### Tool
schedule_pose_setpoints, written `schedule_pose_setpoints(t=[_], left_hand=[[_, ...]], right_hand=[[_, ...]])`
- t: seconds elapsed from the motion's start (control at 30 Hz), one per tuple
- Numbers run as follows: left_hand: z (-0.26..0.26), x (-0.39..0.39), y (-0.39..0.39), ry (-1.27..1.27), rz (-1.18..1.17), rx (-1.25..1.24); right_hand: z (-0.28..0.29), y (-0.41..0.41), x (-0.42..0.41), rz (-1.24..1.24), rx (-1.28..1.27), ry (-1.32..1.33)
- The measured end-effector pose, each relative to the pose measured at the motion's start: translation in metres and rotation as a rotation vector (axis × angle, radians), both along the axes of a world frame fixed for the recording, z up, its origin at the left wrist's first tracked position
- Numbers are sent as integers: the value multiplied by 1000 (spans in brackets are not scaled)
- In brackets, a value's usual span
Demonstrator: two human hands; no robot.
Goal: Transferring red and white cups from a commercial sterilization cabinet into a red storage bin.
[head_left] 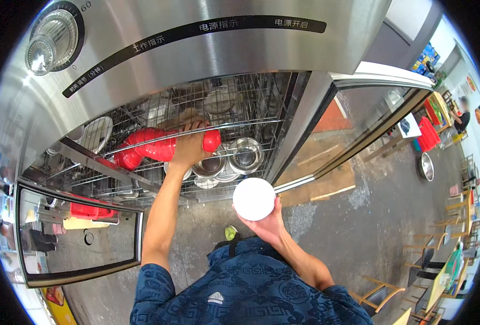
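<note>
My left hand reaches into an open steel disinfection cabinet and grips a row of nested red bowls near its right end. The red bowls lie on their sides on a wire rack. Part of the row is hidden behind my hand and the rack's wires. Just outside the cabinet, my right hand holds a round white bowl from below and the side. Only one smooth face of it shows, so whether others are stacked with it is hidden.
Steel bowls and a white oval dish sit inside the cabinet. Glass doors stand swung out at left and right. Wooden chairs, a metal basin and another person are off right.
</note>
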State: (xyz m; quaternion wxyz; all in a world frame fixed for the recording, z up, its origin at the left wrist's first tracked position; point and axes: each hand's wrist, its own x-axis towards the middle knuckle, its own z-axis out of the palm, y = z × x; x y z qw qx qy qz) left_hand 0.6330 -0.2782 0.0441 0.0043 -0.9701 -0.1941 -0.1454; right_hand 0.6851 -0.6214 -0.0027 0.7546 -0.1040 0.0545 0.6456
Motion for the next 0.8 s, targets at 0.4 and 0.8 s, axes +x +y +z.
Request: schedule_pose_setpoints(t=[0.4,0.8], left_hand=[[21,-4,-17,-170,30,-196],[1,-9,-51,-449,-62,-465]], right_hand=[[0,2,0,-8,-33,-1],[-5,5,2,-32,-83,-79]])
